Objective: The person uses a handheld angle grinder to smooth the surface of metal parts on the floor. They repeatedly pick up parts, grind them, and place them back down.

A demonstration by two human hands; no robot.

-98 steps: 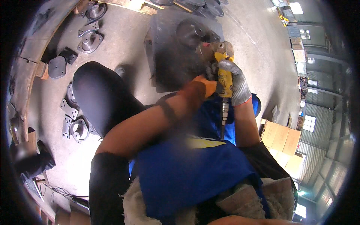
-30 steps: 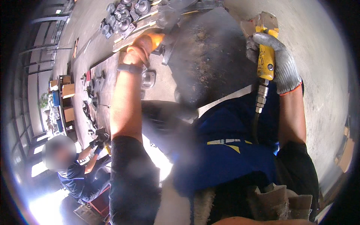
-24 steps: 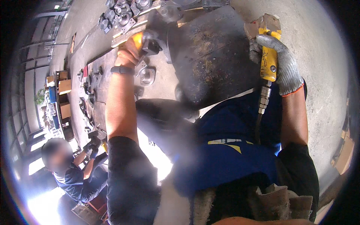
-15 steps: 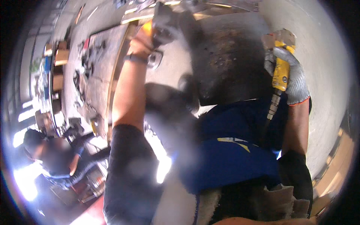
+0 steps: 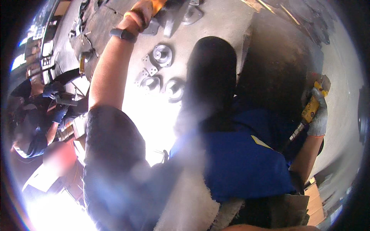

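Note:
My right hand (image 5: 319, 111), in a grey knit glove with an orange cuff edge, is closed around a yellow hand-held power tool (image 5: 310, 109). A segmented hose fitting (image 5: 296, 132) hangs from the tool's lower end. My left arm reaches far forward, a dark band on the wrist. At the upper edge, my left hand (image 5: 139, 14) is partly cut off, with bright orange over its fingers; what it grips, if anything, cannot be made out. Beside it lie grey metal parts (image 5: 191, 15). Nearer stand several round flanged metal parts (image 5: 162, 56) on the pale floor.
A large dark panel (image 5: 275, 57) stands in front of me, left of the tool. At the left, a wooden tabletop (image 5: 101, 25) holds metal pieces, and a co-worker (image 5: 29, 131) in gloves handles something. Cardboard (image 5: 315, 204) lies at the lower right. Strong glare covers the lower left.
The view has swung toward the left, bringing the round metal parts on the floor into sight. My left hand now sits at the upper edge. The right hand still holds the yellow tool.

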